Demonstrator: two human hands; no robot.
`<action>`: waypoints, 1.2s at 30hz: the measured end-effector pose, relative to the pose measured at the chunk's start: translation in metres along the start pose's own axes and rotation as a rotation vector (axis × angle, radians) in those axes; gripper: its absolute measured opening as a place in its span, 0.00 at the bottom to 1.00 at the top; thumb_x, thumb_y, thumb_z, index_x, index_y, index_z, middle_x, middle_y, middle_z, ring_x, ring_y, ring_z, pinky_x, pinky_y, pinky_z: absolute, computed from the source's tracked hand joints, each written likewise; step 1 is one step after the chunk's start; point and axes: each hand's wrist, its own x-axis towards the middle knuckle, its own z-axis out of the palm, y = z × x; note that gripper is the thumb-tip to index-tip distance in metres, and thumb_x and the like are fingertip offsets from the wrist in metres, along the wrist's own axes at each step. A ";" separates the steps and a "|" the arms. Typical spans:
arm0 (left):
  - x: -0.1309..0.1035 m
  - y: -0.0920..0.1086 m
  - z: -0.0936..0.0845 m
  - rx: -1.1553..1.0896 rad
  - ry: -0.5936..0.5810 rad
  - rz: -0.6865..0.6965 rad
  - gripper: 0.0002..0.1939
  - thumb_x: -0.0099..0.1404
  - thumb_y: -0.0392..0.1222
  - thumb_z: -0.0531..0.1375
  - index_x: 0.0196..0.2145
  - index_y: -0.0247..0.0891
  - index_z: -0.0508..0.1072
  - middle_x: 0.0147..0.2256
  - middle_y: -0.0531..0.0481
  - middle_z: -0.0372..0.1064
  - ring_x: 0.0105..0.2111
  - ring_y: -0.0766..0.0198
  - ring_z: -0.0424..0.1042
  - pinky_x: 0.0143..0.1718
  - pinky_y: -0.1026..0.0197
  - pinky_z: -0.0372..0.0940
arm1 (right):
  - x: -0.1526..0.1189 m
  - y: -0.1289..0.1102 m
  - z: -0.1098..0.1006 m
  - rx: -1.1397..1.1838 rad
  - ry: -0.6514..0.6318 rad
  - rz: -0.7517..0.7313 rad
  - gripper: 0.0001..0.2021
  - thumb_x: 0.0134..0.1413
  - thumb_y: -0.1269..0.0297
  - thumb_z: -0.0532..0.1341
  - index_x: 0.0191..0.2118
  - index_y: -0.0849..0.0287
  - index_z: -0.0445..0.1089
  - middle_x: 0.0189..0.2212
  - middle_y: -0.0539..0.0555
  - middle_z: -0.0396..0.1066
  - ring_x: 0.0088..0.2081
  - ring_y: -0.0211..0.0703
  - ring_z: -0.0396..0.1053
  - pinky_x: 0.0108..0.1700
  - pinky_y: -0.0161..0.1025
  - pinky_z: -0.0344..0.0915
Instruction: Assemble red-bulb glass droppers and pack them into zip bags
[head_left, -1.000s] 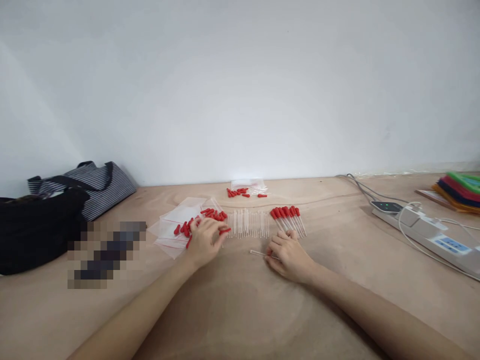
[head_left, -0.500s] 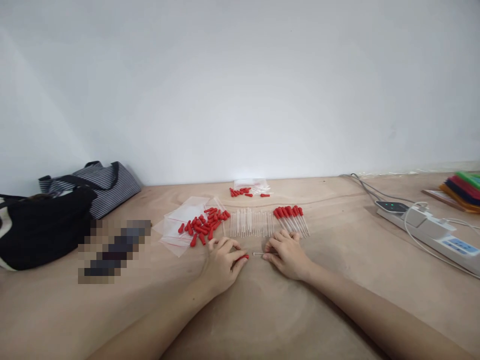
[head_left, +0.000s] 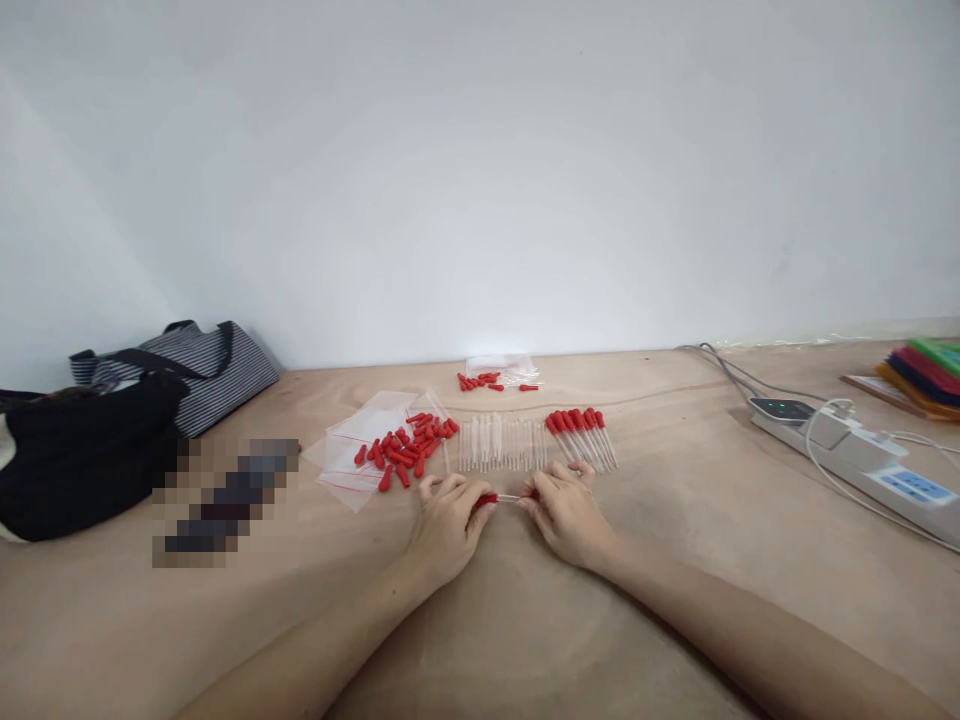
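Observation:
My left hand (head_left: 450,520) pinches a red rubber dropper bulb (head_left: 486,500), mostly covered by the fingers. From the right, my right hand (head_left: 566,512) grips a clear glass dropper tube (head_left: 509,498), whose end meets the bulb's mouth. How deep the tube sits in the bulb cannot be made out. Just beyond the hands lies a row of clear glass tubes (head_left: 502,445). To its right several droppers with red bulbs (head_left: 577,425) lie side by side. Left of the row is a heap of loose red bulbs (head_left: 409,445), partly on clear plastic bags (head_left: 352,455).
Further back lie more red bulbs (head_left: 478,382) and a small plastic bag with thin tubes (head_left: 517,372). Bags, one black (head_left: 97,460) and one striped (head_left: 225,375), stand at the left beside a blurred-out patch. A power strip (head_left: 862,460) with cables and coloured folders (head_left: 930,375) are at the right.
The gap between bulb and tube has closed; the tube's end now meets the bulb. My right hand has moved slightly left, and both held parts sit a little farther from me.

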 end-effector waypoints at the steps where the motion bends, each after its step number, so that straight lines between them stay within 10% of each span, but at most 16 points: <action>1: 0.000 0.000 0.000 -0.006 0.007 -0.001 0.05 0.62 0.39 0.52 0.33 0.42 0.67 0.31 0.56 0.71 0.36 0.62 0.66 0.43 0.52 0.44 | 0.000 0.000 0.000 0.004 -0.002 -0.012 0.06 0.55 0.69 0.51 0.29 0.58 0.63 0.28 0.48 0.70 0.35 0.38 0.61 0.44 0.43 0.40; 21: -0.004 0.007 -0.004 0.029 0.136 0.145 0.09 0.62 0.39 0.51 0.29 0.42 0.70 0.26 0.55 0.71 0.33 0.63 0.66 0.48 0.51 0.41 | -0.004 0.000 0.001 -0.001 0.002 -0.213 0.09 0.55 0.67 0.51 0.31 0.56 0.68 0.23 0.49 0.68 0.33 0.38 0.56 0.42 0.42 0.40; 36: -0.003 0.001 -0.005 0.088 0.203 0.312 0.07 0.62 0.42 0.53 0.32 0.45 0.71 0.29 0.56 0.73 0.38 0.62 0.67 0.54 0.45 0.30 | 0.007 -0.004 -0.011 0.178 -0.277 -0.113 0.15 0.59 0.67 0.47 0.26 0.56 0.66 0.20 0.45 0.67 0.31 0.35 0.59 0.41 0.39 0.44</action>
